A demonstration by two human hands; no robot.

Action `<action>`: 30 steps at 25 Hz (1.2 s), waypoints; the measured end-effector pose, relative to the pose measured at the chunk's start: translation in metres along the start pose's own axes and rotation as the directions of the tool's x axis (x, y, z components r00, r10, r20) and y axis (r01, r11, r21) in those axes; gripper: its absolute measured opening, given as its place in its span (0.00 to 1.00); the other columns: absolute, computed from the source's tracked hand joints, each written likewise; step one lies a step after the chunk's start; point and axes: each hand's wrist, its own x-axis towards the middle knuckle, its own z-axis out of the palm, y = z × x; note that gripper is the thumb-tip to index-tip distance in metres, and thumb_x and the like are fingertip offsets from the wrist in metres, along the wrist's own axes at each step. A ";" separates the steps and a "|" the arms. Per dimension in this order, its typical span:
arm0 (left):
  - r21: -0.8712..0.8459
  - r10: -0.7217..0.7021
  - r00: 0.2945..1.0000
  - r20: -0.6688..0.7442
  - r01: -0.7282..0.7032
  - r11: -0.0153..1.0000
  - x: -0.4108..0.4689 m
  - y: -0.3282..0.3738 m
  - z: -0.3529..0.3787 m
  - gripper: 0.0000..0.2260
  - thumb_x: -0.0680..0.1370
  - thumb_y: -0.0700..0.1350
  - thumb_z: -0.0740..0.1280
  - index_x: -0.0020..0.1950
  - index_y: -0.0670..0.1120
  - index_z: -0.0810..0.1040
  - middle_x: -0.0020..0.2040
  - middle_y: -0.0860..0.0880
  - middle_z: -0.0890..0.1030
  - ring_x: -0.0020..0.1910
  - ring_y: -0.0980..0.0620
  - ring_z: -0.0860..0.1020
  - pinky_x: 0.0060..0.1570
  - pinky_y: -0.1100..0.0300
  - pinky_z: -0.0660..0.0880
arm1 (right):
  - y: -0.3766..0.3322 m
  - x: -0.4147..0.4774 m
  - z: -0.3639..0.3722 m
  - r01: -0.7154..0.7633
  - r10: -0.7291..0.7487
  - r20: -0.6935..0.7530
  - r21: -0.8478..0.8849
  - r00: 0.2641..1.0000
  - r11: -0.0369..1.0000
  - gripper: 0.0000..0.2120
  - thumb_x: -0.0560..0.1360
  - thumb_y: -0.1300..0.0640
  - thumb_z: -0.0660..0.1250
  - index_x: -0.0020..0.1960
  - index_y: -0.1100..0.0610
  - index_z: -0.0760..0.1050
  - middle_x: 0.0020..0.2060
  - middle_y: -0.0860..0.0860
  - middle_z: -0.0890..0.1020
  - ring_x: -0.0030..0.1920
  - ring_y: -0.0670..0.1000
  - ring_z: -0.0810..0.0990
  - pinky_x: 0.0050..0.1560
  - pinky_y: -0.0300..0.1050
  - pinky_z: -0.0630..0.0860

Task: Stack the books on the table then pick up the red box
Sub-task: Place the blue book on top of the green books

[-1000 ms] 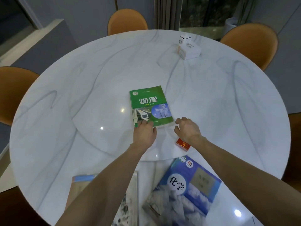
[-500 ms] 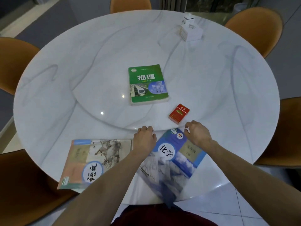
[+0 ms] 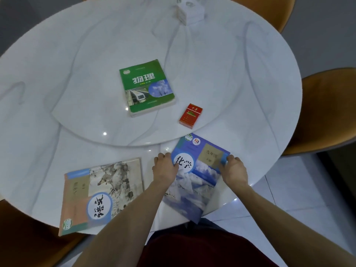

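Observation:
A blue book [image 3: 194, 176] lies tilted at the near edge of the round white table [image 3: 240, 74]. My left hand [image 3: 165, 168] grips its left edge and my right hand [image 3: 235, 170] grips its right edge. A beige and blue book [image 3: 100, 193] lies flat to the left, near the table's front rim. A green book [image 3: 147, 87] rests on the raised centre disc. The small red box [image 3: 190, 116] sits on that disc, just beyond the blue book and apart from both hands.
A white tissue box [image 3: 189, 11] stands at the far side of the table. Orange chairs [image 3: 327, 110] surround the table, one at the right and one at the lower left. My dark red lap shows below the table edge.
Both hands drew back from the green book and the red box toward me and took hold of the blue book's two side edges. The view tilted down.

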 end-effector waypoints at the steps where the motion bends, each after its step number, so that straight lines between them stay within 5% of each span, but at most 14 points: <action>1: -0.002 -0.007 1.000 -0.006 0.007 1.000 0.001 0.001 0.000 0.19 0.78 0.49 0.64 0.65 0.41 0.70 0.63 0.40 0.72 0.64 0.41 0.69 0.58 0.47 0.73 | 0.001 -0.006 0.005 -0.062 0.061 0.012 0.074 0.998 0.995 0.14 0.77 0.55 0.62 0.58 0.64 0.71 0.54 0.61 0.78 0.53 0.60 0.78 0.46 0.49 0.75; 6: -0.156 -0.071 0.997 0.016 0.072 0.985 0.014 -0.003 0.001 0.19 0.75 0.50 0.67 0.62 0.42 0.75 0.59 0.40 0.76 0.60 0.40 0.74 0.58 0.48 0.74 | 0.003 -0.026 0.035 -0.280 0.261 0.104 0.410 0.960 0.868 0.14 0.74 0.53 0.65 0.52 0.64 0.76 0.47 0.60 0.82 0.46 0.61 0.82 0.46 0.52 0.80; 10: -0.258 -0.080 0.995 0.067 0.094 0.961 0.018 -0.005 -0.001 0.11 0.77 0.43 0.64 0.55 0.39 0.78 0.52 0.38 0.82 0.51 0.38 0.79 0.43 0.56 0.73 | 0.002 -0.029 0.043 -0.375 0.388 0.101 0.557 0.916 0.741 0.14 0.73 0.58 0.68 0.46 0.71 0.79 0.43 0.67 0.83 0.35 0.59 0.77 0.44 0.58 0.81; 15: -0.431 -0.021 0.987 0.160 0.089 0.898 0.004 -0.004 -0.005 0.09 0.79 0.39 0.60 0.56 0.38 0.76 0.48 0.44 0.77 0.43 0.46 0.74 0.34 0.61 0.68 | 0.008 -0.031 0.034 -0.415 0.415 0.148 0.603 0.898 0.681 0.08 0.74 0.61 0.68 0.49 0.66 0.79 0.41 0.59 0.79 0.40 0.57 0.78 0.40 0.47 0.76; 19: -0.506 0.000 0.985 0.172 0.088 0.858 -0.008 -0.003 0.001 0.10 0.80 0.39 0.59 0.58 0.41 0.76 0.50 0.47 0.78 0.47 0.47 0.76 0.37 0.61 0.70 | 0.018 -0.036 0.033 -0.437 0.441 0.147 0.589 0.885 0.680 0.06 0.74 0.60 0.68 0.48 0.63 0.77 0.42 0.58 0.80 0.46 0.60 0.82 0.47 0.52 0.81; 25: -0.523 0.124 0.984 0.125 -0.041 0.851 -0.018 0.005 0.005 0.11 0.80 0.39 0.59 0.60 0.43 0.76 0.51 0.44 0.81 0.47 0.45 0.77 0.47 0.56 0.72 | 0.030 -0.045 0.032 -0.456 0.475 0.160 0.646 0.865 0.612 0.08 0.74 0.59 0.69 0.49 0.64 0.77 0.44 0.59 0.80 0.43 0.57 0.79 0.40 0.47 0.76; 30: -0.661 0.231 0.967 0.110 -0.103 0.743 -0.014 0.005 -0.013 0.11 0.80 0.39 0.61 0.55 0.52 0.78 0.52 0.42 0.83 0.47 0.48 0.80 0.49 0.55 0.76 | 0.026 -0.045 0.028 -0.400 0.461 0.134 0.735 0.877 0.548 0.10 0.73 0.57 0.71 0.52 0.60 0.75 0.46 0.56 0.80 0.47 0.59 0.80 0.43 0.49 0.77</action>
